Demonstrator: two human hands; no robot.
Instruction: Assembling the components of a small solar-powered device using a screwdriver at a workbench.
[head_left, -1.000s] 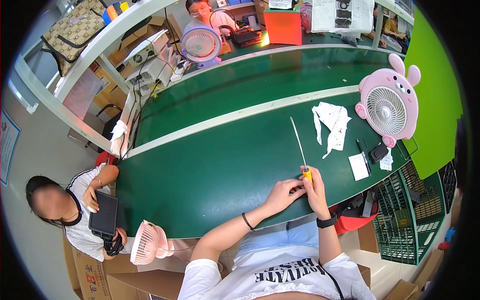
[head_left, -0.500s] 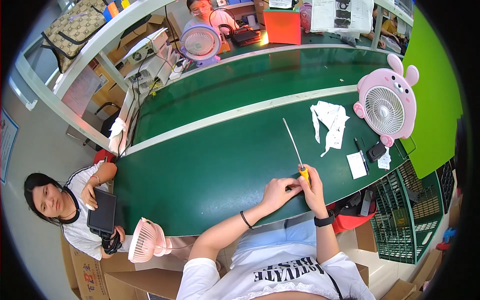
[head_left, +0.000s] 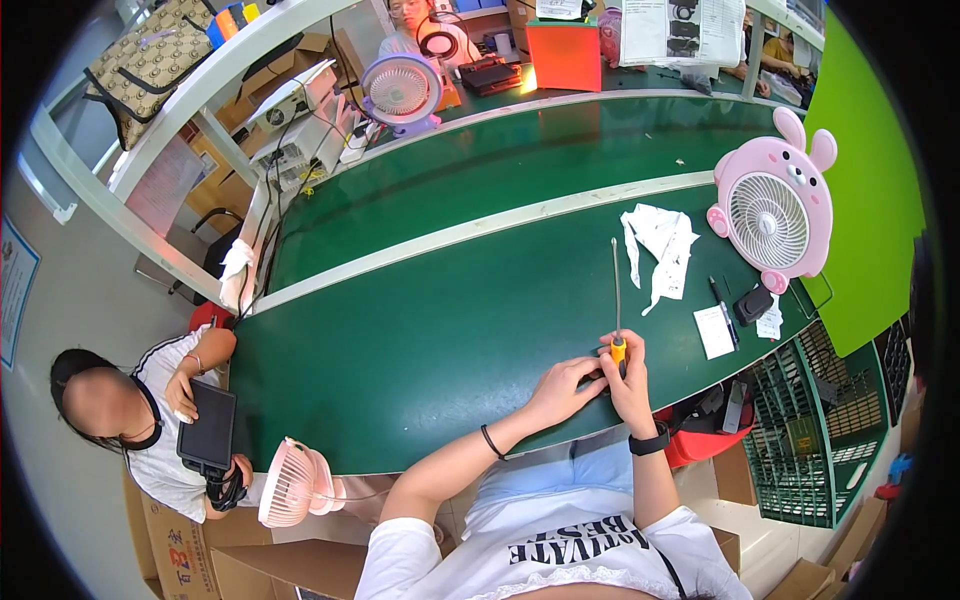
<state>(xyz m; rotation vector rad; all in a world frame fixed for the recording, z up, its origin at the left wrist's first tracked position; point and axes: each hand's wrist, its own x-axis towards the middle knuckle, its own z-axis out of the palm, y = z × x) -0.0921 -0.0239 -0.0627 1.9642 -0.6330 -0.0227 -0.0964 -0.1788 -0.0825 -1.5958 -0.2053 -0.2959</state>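
A long thin screwdriver [head_left: 617, 290] with a yellow and black handle stands nearly upright in the picture, its tip pointing to the far side. My right hand [head_left: 629, 388] is closed around the handle. Close against it, my left hand [head_left: 566, 390] has its fingers bent and pressed together by the handle's lower end. Whatever those left fingertips hold, if anything, is hidden. Both hands are over the near edge of the green table [head_left: 420, 370].
A pink rabbit-shaped fan [head_left: 767, 215] stands at the right, near a white cloth [head_left: 663, 250], a notepad [head_left: 714, 331], a pen and a black block [head_left: 752, 304]. A small pink fan [head_left: 292, 482] is at the lower left. Beside it, a person holds a black tablet-like panel [head_left: 207, 425].
The screwdriver's shaft has swung right, from leaning left to nearly upright. My hands have shifted slightly right. Across the table, a person has lifted a black coil.
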